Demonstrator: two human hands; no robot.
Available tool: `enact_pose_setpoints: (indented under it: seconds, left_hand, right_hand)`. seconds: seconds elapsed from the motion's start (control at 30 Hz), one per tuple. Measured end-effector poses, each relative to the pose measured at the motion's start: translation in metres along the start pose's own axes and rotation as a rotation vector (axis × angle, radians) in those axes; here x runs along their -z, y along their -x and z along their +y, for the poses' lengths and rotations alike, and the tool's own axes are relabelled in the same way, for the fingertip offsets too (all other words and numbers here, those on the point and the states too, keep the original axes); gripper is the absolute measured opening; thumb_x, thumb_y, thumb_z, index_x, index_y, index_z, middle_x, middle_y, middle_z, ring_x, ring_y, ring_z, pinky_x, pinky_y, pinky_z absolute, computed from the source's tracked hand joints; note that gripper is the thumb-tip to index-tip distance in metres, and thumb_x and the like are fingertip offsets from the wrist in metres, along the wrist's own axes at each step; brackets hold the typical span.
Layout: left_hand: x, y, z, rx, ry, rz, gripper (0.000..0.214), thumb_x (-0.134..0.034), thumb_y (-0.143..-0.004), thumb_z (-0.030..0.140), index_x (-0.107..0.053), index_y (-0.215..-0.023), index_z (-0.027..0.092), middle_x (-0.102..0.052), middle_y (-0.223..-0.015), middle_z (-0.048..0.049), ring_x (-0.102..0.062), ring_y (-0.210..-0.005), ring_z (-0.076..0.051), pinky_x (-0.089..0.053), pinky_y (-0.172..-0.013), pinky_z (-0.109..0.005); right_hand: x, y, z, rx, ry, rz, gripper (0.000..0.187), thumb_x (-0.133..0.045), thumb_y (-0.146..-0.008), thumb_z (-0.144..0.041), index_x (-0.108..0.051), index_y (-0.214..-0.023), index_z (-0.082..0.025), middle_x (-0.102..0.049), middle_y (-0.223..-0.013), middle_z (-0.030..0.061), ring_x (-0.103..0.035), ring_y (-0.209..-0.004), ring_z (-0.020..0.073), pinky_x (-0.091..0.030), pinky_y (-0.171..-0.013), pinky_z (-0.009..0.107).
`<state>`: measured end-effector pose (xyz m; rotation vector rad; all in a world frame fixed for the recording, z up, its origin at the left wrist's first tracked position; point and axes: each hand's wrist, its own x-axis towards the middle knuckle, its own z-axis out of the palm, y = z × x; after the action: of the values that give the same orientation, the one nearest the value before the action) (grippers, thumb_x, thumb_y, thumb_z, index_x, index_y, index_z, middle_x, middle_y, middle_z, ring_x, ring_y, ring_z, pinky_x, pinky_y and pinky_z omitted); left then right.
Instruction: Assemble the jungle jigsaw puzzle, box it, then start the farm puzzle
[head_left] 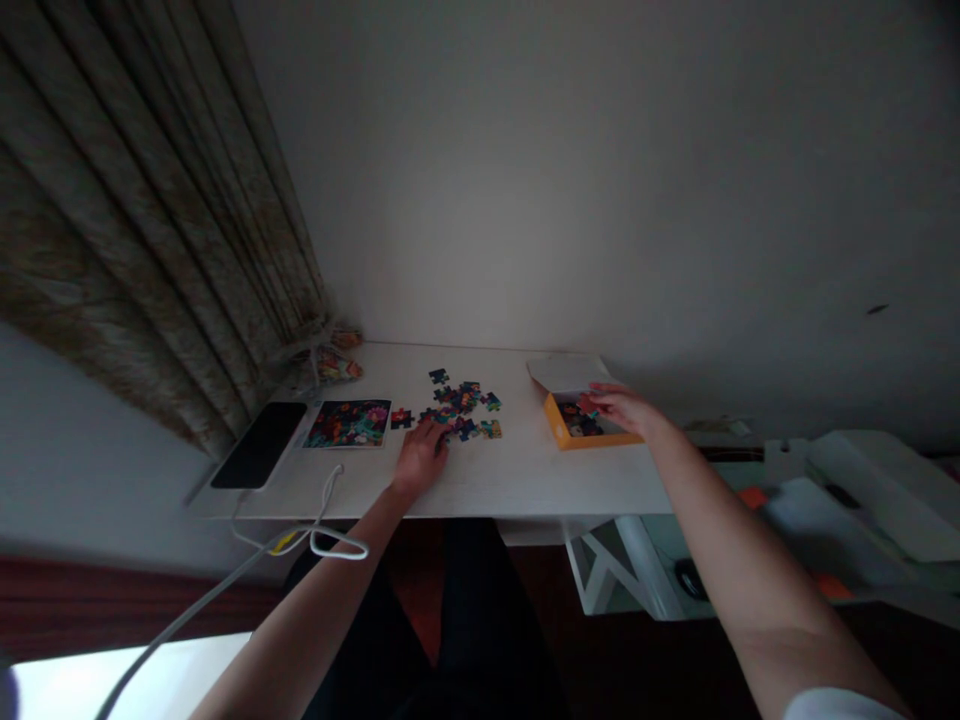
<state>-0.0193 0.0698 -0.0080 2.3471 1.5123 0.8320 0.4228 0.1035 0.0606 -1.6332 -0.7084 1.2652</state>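
The left hand touches puzzle pieces (right hand over yellow box).

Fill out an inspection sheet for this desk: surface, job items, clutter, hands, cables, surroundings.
Surface: white desk, its far edge along the wall.
Job items: loose puzzle pieces bunched mid-desk, some overlapping; picture card left of them; yellow box on the right, open, with pieces inside.
Clutter: dark-screened device at the left end; packets in the far left corner.
Hands: left hand at the near side of the loose pieces; right hand over the box, fingertips at a reddish piece, grip unclear.
Cables: white cable looped around the near left edge, with a yellow tag.
Surroundings: patterned curtain on the left.
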Motion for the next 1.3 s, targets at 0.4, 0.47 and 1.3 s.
enact_pose_setpoints:
  seconds: [0.4,0.47,1.3]
  left_hand:
    - [0.0,0.003,-0.022,0.081,0.193,0.138,0.027,-0.056,-0.087,0.013,-0.07,-0.109,0.022,-0.073,-0.109,-0.0082,-0.069,-0.107,-0.025,-0.056,-0.1,-0.043]
    - [-0.001,0.001,-0.015,0.085,0.243,0.145,0.027,-0.057,-0.086,0.013,-0.07,-0.107,0.023,-0.073,-0.108,-0.0073,-0.07,-0.105,-0.024,-0.057,-0.099,-0.042]
    - [-0.046,-0.049,0.169,0.442,1.452,-0.168,0.051,-0.084,-0.068,0.062,-0.067,-0.081,0.015,-0.066,-0.081,-0.0036,-0.058,-0.068,-0.012,-0.052,-0.07,-0.029]
  right_hand:
    - [0.008,0.003,-0.004,-0.006,-0.077,-0.095,0.023,-0.074,-0.082,-0.01,-0.07,-0.1,-0.024,-0.077,-0.083,0.0029,-0.074,-0.068,0.0172,-0.054,-0.052,0.024]
    - [0.006,0.006,-0.008,-0.006,-0.146,-0.09,0.024,-0.072,-0.082,-0.008,-0.07,-0.097,-0.025,-0.077,-0.082,0.0011,-0.073,-0.068,0.0161,-0.054,-0.054,0.024]
    - [-0.066,0.103,0.011,0.204,0.048,-0.409,0.045,-0.082,-0.076,-0.057,-0.078,-0.106,-0.024,-0.078,-0.106,0.0084,-0.07,-0.083,0.0173,-0.048,-0.056,0.022]
